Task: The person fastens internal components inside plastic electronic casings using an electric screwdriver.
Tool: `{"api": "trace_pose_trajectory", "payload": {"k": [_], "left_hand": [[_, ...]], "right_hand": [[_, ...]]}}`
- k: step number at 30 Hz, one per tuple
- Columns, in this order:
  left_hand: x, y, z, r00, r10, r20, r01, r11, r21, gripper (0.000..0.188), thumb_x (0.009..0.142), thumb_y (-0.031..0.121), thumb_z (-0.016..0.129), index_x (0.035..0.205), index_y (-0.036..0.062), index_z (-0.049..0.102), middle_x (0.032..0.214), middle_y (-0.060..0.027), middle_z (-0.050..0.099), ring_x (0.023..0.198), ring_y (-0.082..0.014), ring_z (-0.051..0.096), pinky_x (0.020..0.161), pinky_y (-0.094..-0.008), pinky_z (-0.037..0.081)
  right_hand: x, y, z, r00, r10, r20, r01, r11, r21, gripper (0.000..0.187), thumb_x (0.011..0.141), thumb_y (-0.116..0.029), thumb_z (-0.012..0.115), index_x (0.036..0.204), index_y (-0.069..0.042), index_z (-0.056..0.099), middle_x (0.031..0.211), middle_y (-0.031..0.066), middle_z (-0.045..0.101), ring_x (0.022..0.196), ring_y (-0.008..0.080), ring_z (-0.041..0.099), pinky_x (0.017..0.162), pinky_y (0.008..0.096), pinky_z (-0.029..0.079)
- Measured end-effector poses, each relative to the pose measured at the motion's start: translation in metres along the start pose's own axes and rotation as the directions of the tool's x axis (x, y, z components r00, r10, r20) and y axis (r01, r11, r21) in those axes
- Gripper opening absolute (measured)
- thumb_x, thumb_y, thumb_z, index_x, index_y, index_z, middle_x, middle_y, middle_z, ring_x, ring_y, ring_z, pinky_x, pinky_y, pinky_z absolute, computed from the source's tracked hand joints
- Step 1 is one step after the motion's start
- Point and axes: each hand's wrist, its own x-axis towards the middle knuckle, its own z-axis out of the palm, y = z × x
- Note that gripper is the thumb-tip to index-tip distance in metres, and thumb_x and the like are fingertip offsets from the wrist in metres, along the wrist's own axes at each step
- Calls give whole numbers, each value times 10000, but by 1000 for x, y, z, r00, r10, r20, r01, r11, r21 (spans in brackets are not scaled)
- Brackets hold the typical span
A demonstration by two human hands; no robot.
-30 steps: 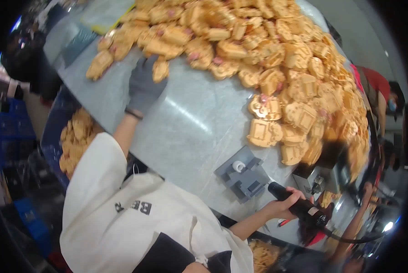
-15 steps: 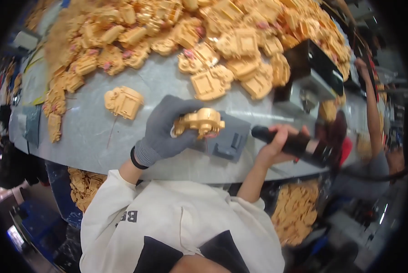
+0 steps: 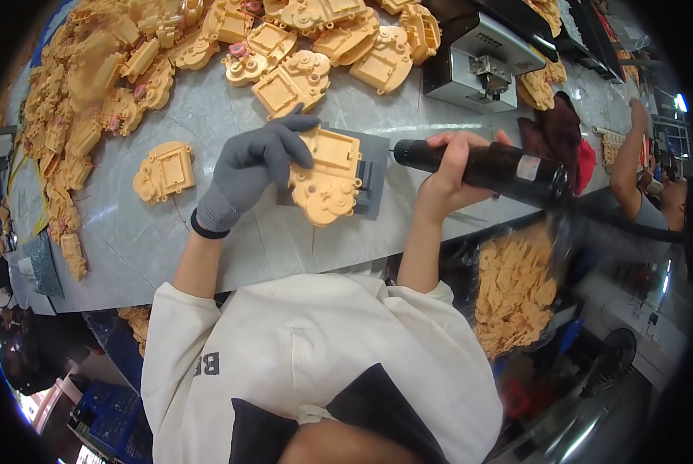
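Observation:
A yellow plastic housing (image 3: 332, 174) with a rectangular recess lies over a grey fixture block (image 3: 374, 176), its rounded end toward me. A thin red wire trails from that end. My left hand (image 3: 255, 164), in a grey glove, grips the housing's left edge with bent fingers. In my bare right hand (image 3: 456, 172) is a black electric screwdriver (image 3: 505, 168), held level. Its tip points left, just to the right of the fixture and apart from the housing. A second yellow housing (image 3: 165, 173) lies alone on the table, left of my gloved hand.
Many yellow housings (image 3: 91, 93) are heaped along the far and left side of the grey table (image 3: 246, 259). A black and silver machine (image 3: 482, 66) stands at back right, near a dark red cloth (image 3: 559, 135). Below the edge is a bag of yellow parts (image 3: 513, 290). Another person's arm (image 3: 629, 158) shows at right.
The housing has come down from the raised left hand, turned recess up, onto the fixture. My right hand has brought the screwdriver level beside it. The whole view has shifted.

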Motion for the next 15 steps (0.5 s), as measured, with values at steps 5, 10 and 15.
{"api": "trace_pose_trajectory", "payload": {"k": [5, 10, 15], "left_hand": [[-7, 24, 32, 894, 153, -422, 33, 915, 402, 342, 682, 61, 605, 1024, 51, 587, 1074, -139, 560, 1097, -315, 501, 948, -427, 383], [-10, 10, 72, 987, 4, -161, 153, 291, 944, 697, 597, 389, 746, 1205, 142, 511, 1312, -182, 396, 1068, -371, 482, 849, -437, 425], [-11, 3, 55, 964, 267, 20, -148, 466, 872, 669, 545, 127, 729, 1175, 137, 504, 1304, -220, 401, 1101, -415, 459, 898, -458, 417]], "right_hand": [[-3, 0, -1, 1000, -12, -5, 12, 1000, -6, 491, 781, -48, 580, 1194, 8, 320, 678, 79, 558, 564, 145, 547, 592, 284, 492], [-1, 2, 4, 1000, -20, 10, 20, 999, 29, 492, 782, -34, 578, 1199, 4, 319, 685, 82, 554, 559, 149, 546, 582, 292, 495], [-2, 3, 1, 999, -6, 32, 5, 1000, 22, 495, 782, -21, 573, 1207, 0, 318, 693, 84, 552, 561, 151, 546, 586, 296, 496]]}}
